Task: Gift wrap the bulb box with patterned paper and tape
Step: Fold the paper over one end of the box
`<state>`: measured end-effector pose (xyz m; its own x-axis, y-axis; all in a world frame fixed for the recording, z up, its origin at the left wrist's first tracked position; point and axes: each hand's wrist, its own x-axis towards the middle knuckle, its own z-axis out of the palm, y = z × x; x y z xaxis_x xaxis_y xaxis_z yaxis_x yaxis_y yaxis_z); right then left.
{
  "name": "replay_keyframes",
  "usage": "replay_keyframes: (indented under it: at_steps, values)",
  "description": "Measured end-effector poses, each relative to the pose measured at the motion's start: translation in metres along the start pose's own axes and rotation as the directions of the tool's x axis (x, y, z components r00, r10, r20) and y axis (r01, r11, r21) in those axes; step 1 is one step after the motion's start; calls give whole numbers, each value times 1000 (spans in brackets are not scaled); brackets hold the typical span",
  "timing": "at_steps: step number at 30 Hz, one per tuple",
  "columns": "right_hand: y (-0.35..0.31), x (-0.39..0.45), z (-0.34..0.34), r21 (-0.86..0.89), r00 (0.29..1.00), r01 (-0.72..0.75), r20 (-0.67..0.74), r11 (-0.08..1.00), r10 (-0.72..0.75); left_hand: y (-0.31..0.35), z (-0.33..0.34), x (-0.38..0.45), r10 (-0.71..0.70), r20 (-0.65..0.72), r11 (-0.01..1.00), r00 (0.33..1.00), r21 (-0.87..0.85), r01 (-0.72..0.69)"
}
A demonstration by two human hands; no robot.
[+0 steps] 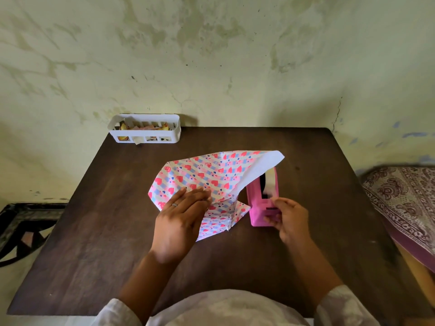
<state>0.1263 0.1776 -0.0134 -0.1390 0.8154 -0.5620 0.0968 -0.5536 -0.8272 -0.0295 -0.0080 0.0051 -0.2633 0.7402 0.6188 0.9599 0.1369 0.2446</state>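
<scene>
Heart-patterned wrapping paper (207,171) lies folded over the bulb box in the middle of the dark wooden table (94,231); the box itself is hidden under it. One white-backed flap (261,168) sticks up at the right. My left hand (181,222) presses flat on the paper with straight fingers. A pink tape dispenser (261,196) stands just right of the paper. My right hand (289,220) curls its fingers round the dispenser's near end, at the cutter.
A white slotted basket (144,129) with scraps of paper sits at the table's far left corner against the wall. A patterned cloth (404,196) covers furniture at the right. A dark mat (26,229) lies on the floor to the left.
</scene>
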Motion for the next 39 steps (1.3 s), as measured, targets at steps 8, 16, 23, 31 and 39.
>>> replay_keyframes:
  at_steps: [8,16,23,31,39]
  values:
    - [18,-14,8,131,987,131,-107,983,-117,-4,1,2,2,-5,1000,1000,5,-2]
    - [30,-19,9,205,973,167,-192,964,-128,-7,1,5,3,10,1000,1000,8,-3]
    - [39,-16,12,218,964,197,-221,956,-148,-11,1,8,28,-4,999,1000,-20,-28]
    - [47,-9,12,264,981,125,-178,956,-79,-15,2,8,32,0,999,999,-23,-32]
    - [62,-1,5,-205,943,232,-194,951,-272,-13,0,8,26,-4,999,1000,-27,-26]
